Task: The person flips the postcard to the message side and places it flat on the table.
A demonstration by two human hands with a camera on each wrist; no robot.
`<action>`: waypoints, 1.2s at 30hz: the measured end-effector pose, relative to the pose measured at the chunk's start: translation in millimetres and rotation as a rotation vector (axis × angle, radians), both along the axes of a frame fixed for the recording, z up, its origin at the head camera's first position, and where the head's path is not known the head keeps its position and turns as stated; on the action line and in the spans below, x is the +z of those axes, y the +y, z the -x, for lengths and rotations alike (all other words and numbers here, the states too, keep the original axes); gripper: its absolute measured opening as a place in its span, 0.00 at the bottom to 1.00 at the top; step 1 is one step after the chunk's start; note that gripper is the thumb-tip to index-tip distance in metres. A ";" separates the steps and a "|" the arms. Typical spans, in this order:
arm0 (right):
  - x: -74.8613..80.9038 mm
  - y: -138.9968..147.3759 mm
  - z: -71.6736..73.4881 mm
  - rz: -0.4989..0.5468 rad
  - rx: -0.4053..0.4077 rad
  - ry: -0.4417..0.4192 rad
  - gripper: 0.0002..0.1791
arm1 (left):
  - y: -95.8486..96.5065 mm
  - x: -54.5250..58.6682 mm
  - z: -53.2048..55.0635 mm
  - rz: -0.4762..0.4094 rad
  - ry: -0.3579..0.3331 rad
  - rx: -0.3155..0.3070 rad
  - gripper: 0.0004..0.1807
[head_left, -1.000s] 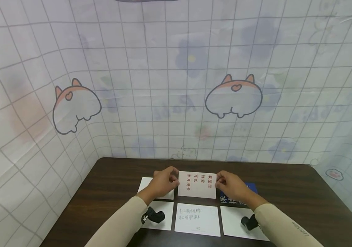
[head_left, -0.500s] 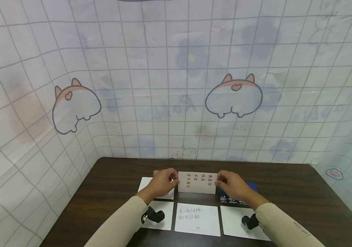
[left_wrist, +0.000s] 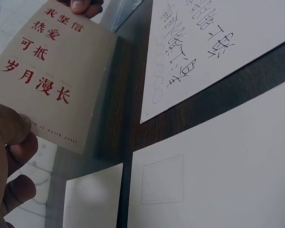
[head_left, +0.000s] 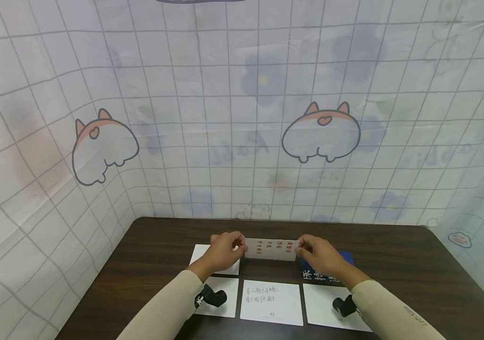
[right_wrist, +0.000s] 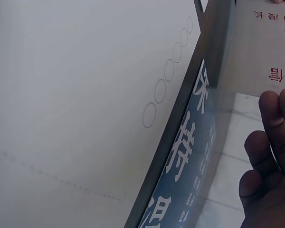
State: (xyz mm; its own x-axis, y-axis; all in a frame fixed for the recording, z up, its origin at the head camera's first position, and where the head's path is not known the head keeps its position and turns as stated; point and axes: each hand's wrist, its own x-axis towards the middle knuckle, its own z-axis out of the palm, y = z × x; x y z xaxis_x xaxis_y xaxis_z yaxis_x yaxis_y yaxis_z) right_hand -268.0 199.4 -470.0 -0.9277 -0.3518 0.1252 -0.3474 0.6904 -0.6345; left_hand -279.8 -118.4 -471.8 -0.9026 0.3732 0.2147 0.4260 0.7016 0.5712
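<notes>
A cream postcard with red Chinese writing [head_left: 271,249] is held up above the table, tilted, between both hands. My left hand [head_left: 226,251] pinches one short edge between thumb and fingers; in the left wrist view its thumb lies over the postcard [left_wrist: 47,71]. At the opposite edge my right hand [head_left: 316,253] pinches the postcard too, its other fingers loosely bent in the right wrist view. Under the right hand lies a blue card with white characters [head_left: 319,275], partly covered by the wrist. A white card [head_left: 229,270] lies partly hidden beneath the left hand.
Nearer on the dark wood table [head_left: 399,264] lie a handwritten white card [head_left: 271,302], a white card [head_left: 225,309] under the left wrist and another white card [head_left: 320,307] by the right wrist. A patterned curtain [head_left: 242,179] hangs behind the table.
The postcard has tipped, so its face looks steadily shorter in the head view and its near edge has risen away from the cards. Both hands stay almost in place.
</notes>
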 end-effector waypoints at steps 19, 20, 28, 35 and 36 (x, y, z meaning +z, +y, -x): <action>-2.4 3.3 -1.0 0.007 0.010 0.013 0.05 | -0.1 -2.4 0.1 -0.010 0.015 -0.004 0.05; -1.9 3.4 -1.3 0.009 0.008 0.016 0.07 | -0.2 -2.9 0.3 -0.005 0.018 -0.002 0.05; -1.9 4.0 -1.1 0.012 0.008 0.025 0.03 | -1.1 -2.5 -0.4 -0.011 0.008 -0.004 0.05; -6.0 6.1 -0.8 0.017 0.026 0.025 0.07 | -2.1 -1.7 -0.4 -0.023 -0.013 -0.024 0.02; -6.7 6.2 -0.8 0.015 0.026 0.029 0.07 | -2.0 -1.7 -0.4 -0.026 -0.017 -0.026 0.02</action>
